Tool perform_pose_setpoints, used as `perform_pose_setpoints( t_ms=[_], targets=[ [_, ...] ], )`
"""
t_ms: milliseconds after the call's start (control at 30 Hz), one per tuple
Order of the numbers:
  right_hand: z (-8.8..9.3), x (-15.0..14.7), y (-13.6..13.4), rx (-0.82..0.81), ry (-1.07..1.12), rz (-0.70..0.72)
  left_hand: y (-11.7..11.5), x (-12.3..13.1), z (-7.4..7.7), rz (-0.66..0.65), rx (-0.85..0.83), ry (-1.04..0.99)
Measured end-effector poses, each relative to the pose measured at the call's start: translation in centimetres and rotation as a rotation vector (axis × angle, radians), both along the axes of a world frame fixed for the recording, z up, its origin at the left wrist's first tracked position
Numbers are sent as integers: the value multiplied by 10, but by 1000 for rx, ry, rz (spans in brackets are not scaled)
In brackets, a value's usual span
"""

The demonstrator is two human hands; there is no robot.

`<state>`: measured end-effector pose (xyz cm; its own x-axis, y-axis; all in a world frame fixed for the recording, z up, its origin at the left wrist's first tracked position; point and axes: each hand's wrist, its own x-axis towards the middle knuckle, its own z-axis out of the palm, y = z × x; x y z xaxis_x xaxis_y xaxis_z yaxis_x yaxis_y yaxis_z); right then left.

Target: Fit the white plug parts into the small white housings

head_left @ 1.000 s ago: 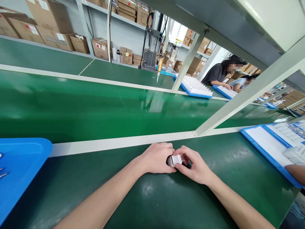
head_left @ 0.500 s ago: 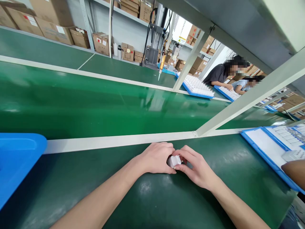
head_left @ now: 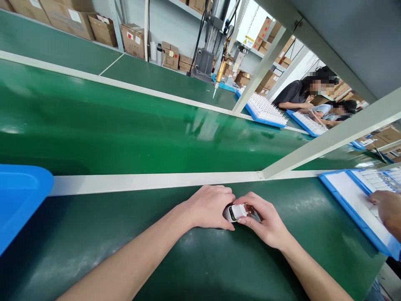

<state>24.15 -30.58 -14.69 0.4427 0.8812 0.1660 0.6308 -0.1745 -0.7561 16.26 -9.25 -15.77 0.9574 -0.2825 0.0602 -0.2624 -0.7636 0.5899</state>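
Note:
Between my hands, just above the green worktop (head_left: pixel 188 267), is a small white plug charger (head_left: pixel 239 212) with metal pins at its right end. A dark gap with a bit of green shows between its pin end and the part on the left. My left hand (head_left: pixel 210 207) is closed round the left part, most of which its fingers hide. Thumb and fingers of my right hand (head_left: pixel 265 217) pinch the pin end.
A blue tray (head_left: pixel 46 179) stands at the left edge. On the right, a co-worker's hand (head_left: pixel 388 209) reaches over a blue-edged tray (head_left: pixel 351 205) holding white parts. A slanted metal post (head_left: pixel 313 148) rises behind my hands. Across the green belt (head_left: pixel 125 133) stand a dispensing machine (head_left: pixel 205 62) and two people.
The charger's pin end has shifted right, and a dark gap with green now shows beside it. The co-worker's hand has moved further over the right tray. My view has tilted slightly.

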Motion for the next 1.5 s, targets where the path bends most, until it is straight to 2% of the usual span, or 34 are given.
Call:
perform_pose_setpoints(
  t_ms=[267, 667, 800, 1000, 1100, 1200, 1333, 1500],
  targets=[
    [-5, -4, -2, 24, -90, 49, -1, 1, -1, -4, -27, 15],
    [8, -9, 5, -77, -115, 55, -2, 0, -1, 6, -9, -7],
    [6, -4, 7, -62, -38, 67, -3, 1, -3, 10, 1, -45],
    [-5, 5, 8, 14, 153, 178, -5, -5, 1, 46, -38, -52],
    [-10, 6, 7, 94, 218, 121, -10, -7, 1, 73, -7, -60],
    [-9, 4, 5, 117, 149, 48, -16, -8, -3, 126, 41, -89],
    [-2, 1, 4, 85, -7, 59, -19, -8, -7, 131, 35, -119],
    [1, -2, 5, 87, 23, 61, -19, -7, -10, 112, 19, -146]
  ],
)
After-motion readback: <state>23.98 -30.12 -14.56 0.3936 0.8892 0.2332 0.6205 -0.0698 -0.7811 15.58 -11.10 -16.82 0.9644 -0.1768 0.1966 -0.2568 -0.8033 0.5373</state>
